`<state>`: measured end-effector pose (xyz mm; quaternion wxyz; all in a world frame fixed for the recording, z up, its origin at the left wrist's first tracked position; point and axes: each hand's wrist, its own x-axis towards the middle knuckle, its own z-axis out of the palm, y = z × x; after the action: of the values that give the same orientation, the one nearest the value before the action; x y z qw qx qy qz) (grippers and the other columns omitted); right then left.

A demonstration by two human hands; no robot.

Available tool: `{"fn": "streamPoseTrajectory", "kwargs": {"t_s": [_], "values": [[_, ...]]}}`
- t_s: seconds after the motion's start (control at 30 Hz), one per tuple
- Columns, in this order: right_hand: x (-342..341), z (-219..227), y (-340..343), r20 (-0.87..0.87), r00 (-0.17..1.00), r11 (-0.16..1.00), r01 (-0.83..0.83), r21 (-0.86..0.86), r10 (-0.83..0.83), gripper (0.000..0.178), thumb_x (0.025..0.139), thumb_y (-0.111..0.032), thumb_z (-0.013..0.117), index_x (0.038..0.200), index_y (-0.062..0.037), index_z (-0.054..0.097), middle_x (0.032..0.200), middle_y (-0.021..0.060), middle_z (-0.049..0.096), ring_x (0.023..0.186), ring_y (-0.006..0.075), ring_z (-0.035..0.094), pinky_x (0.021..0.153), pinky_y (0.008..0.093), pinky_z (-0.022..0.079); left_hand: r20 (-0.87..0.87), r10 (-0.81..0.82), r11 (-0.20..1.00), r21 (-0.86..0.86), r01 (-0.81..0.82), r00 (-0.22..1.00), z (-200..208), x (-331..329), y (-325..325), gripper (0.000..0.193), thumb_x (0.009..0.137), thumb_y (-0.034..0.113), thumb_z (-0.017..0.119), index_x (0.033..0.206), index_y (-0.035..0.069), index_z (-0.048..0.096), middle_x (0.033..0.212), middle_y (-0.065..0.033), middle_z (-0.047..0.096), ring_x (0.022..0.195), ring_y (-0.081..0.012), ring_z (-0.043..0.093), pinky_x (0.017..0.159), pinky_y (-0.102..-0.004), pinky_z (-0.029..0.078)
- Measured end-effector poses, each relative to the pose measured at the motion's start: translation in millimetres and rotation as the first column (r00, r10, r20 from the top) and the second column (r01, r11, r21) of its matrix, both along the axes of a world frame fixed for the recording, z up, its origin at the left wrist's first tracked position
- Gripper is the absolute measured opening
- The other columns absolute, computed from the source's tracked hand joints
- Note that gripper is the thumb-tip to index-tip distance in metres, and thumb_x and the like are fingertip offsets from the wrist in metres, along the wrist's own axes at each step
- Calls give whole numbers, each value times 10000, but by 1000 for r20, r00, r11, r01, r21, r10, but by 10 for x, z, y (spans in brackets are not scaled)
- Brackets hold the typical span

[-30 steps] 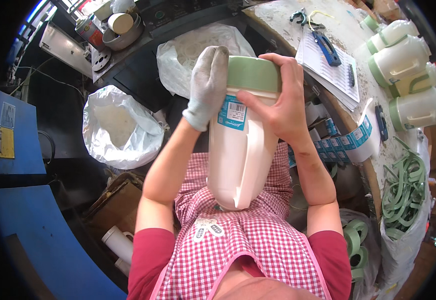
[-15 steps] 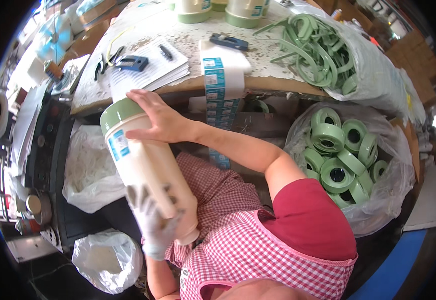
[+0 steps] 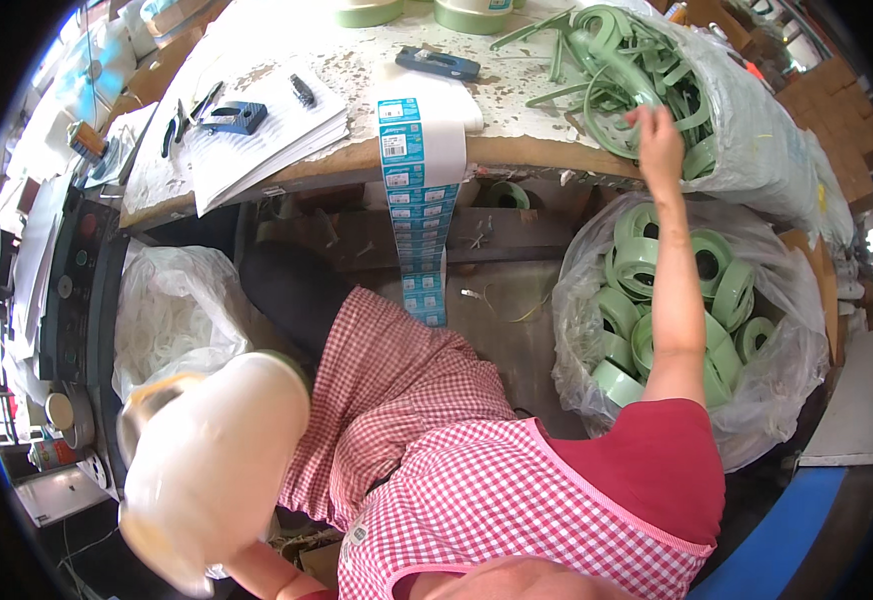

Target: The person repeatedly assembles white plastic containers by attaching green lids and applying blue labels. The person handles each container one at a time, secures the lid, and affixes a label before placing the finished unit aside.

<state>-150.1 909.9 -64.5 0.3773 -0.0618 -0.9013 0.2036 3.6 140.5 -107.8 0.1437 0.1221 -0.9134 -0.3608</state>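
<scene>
Right arm extends across to the bench; the right hand [image 3: 660, 145] is at the near edge of the tangled green strips [image 3: 647, 75], which spill from a white sack [image 3: 772, 140] onto the worn tabletop [image 3: 517, 110]. Right fingers appear bunched with their tips together, but motion blur covers them: cannot tell whether a strip is pinched. Large cream jug [image 3: 217, 470] sits at the person's left, tilted, beside the apron skirt [image 3: 407, 370] and partly in front of the bag of pale rings [image 3: 177, 310]. Left forearm [image 3: 275, 573] runs up to the jug's lower end; the left hand is hidden by the jug, so its finger state cannot be told; presumably it supports the weight. Step in hand, by my judgement: picking from the strip pile with the jug kept aside. Next move probably calls for working one strip free of the tangle without dragging its neighbours, and a steady left hold meanwhile. Label ribbon [image 3: 420, 200] hangs over the bench edge, well apart from both.
</scene>
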Motion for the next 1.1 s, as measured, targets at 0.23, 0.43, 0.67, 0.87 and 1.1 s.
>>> {"fn": "streamPoseTrajectory", "kwargs": {"t_s": [0.23,0.43,0.67,0.87,1.1], "values": [[-344,1518,36,97,862,740,364,565,-498,541,1066,-465,442,1115,2,710,1113,310,706,1076,534,647,914,588,521,164,-49,996,88,35,985,63,-471,8,266,1066,235,591,1176,32,721,1149,-85,762,1009,-226,704,938,-379,521],[221,1766,-2010,112,920,924,-381,18,377,361,1102,-277,557,1247,21,702,1037,161,755,979,294,715,901,418,526,-271,130,931,365,-23,954,482,-385,408,385,1124,283,522,1047,-12,757,887,-78,769,778,-174,722,760,-291,577],[-651,991,-4078,-22,-397,-380,-860,-340,918,264,1070,-227,609,1175,-1,699,1004,111,738,1028,288,670,1117,553,442,-324,-159,47,941,335,933,964,-156,497,869,1048,706,438,1493,-39,494,1184,-205,698,1011,-261,716,1018,-420,583],[-264,173,-5030,-322,119,-296,-195,-935,939,611,1131,-453,479,1492,39,506,1321,207,680,1202,275,676,1163,427,473,-220,285,576,817,17,933,810,263,622,369,1121,185,441,1375,-60,547,793,35,403,643,-46,401,1017,-366,575],[386,186,-5206,-495,46,-491,-65,-868,868,534,1126,-376,406,1414,43,566,565,-63,385,490,55,337,516,221,308,-333,170,951,-192,-244,927,569,462,740,263,1001,-19,652,1235,-112,577,1173,-188,641,1040,-312,722,832,-394,614]]}}
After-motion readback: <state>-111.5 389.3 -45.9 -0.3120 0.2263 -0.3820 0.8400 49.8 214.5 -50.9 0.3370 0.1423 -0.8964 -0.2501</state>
